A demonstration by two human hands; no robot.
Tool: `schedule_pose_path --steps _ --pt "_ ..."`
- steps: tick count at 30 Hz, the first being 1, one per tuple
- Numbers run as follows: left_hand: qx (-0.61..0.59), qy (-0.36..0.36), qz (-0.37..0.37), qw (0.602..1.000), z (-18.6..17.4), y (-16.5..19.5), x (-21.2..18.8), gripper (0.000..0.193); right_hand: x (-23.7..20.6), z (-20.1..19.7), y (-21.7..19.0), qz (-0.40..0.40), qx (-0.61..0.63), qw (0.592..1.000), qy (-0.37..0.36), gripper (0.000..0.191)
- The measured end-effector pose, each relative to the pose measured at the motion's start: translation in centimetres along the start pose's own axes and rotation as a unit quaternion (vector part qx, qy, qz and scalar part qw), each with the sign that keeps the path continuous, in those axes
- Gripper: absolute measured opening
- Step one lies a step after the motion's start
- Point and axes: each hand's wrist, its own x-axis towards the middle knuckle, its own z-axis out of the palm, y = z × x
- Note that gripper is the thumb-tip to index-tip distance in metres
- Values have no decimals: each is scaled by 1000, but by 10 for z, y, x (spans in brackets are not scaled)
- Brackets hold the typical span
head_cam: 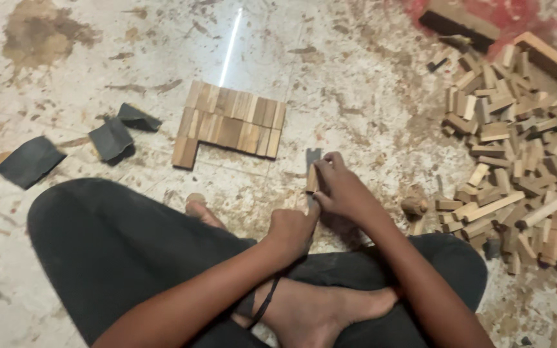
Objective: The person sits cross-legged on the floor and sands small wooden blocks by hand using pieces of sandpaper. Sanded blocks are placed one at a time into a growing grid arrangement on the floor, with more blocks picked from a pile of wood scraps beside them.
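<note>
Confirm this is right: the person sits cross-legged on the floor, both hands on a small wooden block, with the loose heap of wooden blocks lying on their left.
Not quite. The head view shows the loose heap of wooden blocks on the person's right, not left. The rest holds: seated cross-legged, left hand and right hand on a small wooden block.

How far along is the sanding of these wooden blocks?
Done: a flat group of blocks lies neatly side by side on the floor. In hand: the right hand holds one small block upright, the left hand beside it. Left: a large loose pile of blocks at the right.
</note>
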Motion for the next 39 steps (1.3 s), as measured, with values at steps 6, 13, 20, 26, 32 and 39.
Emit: schedule_pose_path --steps 6,13,20,26,32,39 --pt "17 -12 10 1000 -2 2 -2 44 0 4 -3 4 -20 1000 6 67" --pt "19 -10 3 1000 -7 6 -4 66 2 3 4 11 -6 999 -32 68" --pt "16 0 15 1000 -2 6 -4 73 6 -5 11 16 12 1000 -1 59" --pt "-6 -14 10 1000 3 3 -5 60 1 -11 -3 -9 57 998 -25 82" --pt "5 -41 -3 999 0 5 -5 55 1 0 -15 28 -45 999 -4 69" --pt "-2 -63 -8 998 -4 6 -3 69 3 -4 -3 -9 -32 999 -4 68"
